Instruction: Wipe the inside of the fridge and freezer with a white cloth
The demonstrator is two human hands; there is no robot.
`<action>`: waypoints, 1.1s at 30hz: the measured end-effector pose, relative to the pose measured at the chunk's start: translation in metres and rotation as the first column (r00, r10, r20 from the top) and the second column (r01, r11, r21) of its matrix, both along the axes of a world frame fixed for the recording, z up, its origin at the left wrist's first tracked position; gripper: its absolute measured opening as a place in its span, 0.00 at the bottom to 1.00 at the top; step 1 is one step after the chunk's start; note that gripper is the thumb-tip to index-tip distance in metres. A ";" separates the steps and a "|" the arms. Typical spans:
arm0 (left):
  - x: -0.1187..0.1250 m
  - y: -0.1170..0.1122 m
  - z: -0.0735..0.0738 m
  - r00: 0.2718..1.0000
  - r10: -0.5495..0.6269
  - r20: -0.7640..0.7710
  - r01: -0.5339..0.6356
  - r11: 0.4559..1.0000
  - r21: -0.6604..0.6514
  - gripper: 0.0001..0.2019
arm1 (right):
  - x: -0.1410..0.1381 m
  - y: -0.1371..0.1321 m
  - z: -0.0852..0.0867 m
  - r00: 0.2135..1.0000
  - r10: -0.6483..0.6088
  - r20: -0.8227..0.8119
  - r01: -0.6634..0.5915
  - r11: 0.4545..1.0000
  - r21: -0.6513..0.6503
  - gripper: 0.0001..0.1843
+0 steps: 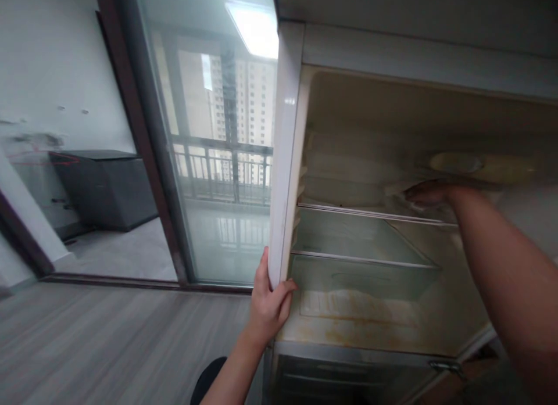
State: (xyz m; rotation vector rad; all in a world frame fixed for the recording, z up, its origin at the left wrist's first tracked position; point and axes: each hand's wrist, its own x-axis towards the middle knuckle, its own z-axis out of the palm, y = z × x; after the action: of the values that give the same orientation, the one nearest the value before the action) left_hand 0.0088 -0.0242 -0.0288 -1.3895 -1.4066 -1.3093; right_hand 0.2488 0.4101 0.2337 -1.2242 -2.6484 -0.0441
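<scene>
An open refrigerator [288, 155] stands in front of me, its interior yellowed. My left hand [271, 303] is wrapped around the left edge of its frame, fingers on the outer side and thumb on the inner side. My right hand [425, 194] reaches into the upper compartment, above the top glass shelf [344, 230]. Blurred by motion, it presses a pale cloth [396, 189] near the back wall, under an oval yellowish lamp cover [455, 162]. Brownish stains [349, 321] mark the compartment floor, below a second glass shelf [340, 277].
Below is another compartment [322, 382] with a metal hinge [447, 366] at its right. To the left, a dark-framed sliding glass door [218, 219] borders the grey wood-look floor [131, 341]. Beyond the doorway sits a dark grey box-like unit [104, 187].
</scene>
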 end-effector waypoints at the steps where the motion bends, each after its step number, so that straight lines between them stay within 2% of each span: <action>1: 0.000 0.000 0.001 1.000 0.006 -0.002 -0.006 1.000 -0.002 0.12 | 0.005 -0.012 -0.001 0.999 -0.034 0.036 0.034 0.999 0.008 0.13; 4: -0.002 -0.002 0.005 1.000 0.012 -0.016 -0.012 1.000 -0.013 0.13 | 0.021 -0.053 -0.009 0.981 -0.192 0.026 0.190 0.979 0.075 0.25; 7: -0.003 -0.003 0.009 1.000 0.001 -0.027 -0.002 1.000 -0.028 0.13 | 0.039 -0.091 -0.029 0.941 -0.331 -0.077 0.339 0.924 0.177 0.30; 11: -0.005 -0.002 0.012 0.998 -0.026 -0.052 0.025 1.000 -0.012 0.13 | 0.057 -0.134 -0.070 0.863 -0.377 -0.337 0.481 0.817 0.317 0.28; 14: -0.006 -0.001 0.014 0.998 -0.030 -0.061 0.030 1.000 0.003 0.13 | 0.060 -0.155 -0.098 0.780 -0.392 -0.488 0.583 0.738 0.339 0.25; 16: -0.007 0.000 0.016 0.997 -0.033 -0.073 0.033 0.999 0.000 0.13 | 0.059 -0.164 -0.110 0.728 -0.400 -0.556 0.635 0.700 0.328 0.25; 18: -0.007 0.000 0.017 0.996 -0.038 -0.081 0.038 0.999 -0.001 0.13 | 0.060 -0.171 -0.114 0.673 -0.408 -0.617 0.678 0.673 0.295 0.25; 20: -0.008 -0.001 0.017 0.996 -0.045 -0.080 0.044 0.999 -0.011 0.14 | 0.062 -0.176 -0.110 0.599 -0.404 -0.691 0.736 0.619 0.275 0.26; 23: -0.010 -0.001 0.015 0.996 -0.049 -0.079 0.047 0.998 -0.029 0.14 | 0.070 -0.181 -0.093 0.511 -0.336 -0.791 0.807 0.504 0.307 0.26; 25: -0.011 -0.002 0.013 0.996 -0.044 -0.079 0.041 0.999 -0.034 0.14 | 0.074 -0.181 -0.080 0.501 -0.300 -0.812 0.819 0.468 0.333 0.27; 27: -0.011 -0.001 0.012 0.997 -0.036 -0.070 0.034 0.999 -0.028 0.14 | 0.073 -0.176 -0.071 0.517 -0.315 -0.796 0.809 0.484 0.334 0.28; 31: -0.009 -0.001 0.014 0.996 -0.033 -0.080 0.032 0.999 -0.019 0.14 | 0.064 -0.159 -0.074 0.574 -0.413 -0.707 0.734 0.642 0.222 0.28; 33: -0.008 -0.001 0.015 0.997 -0.032 -0.075 0.031 0.999 -0.020 0.14 | 0.059 -0.152 -0.080 0.580 -0.450 -0.679 0.709 0.690 0.149 0.27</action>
State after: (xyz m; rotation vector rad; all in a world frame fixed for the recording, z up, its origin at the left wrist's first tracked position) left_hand 0.0003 -0.0248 -0.0141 -1.4638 -1.3543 -1.2537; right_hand 0.3073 0.2581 0.1541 -1.5857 -1.4816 -0.2632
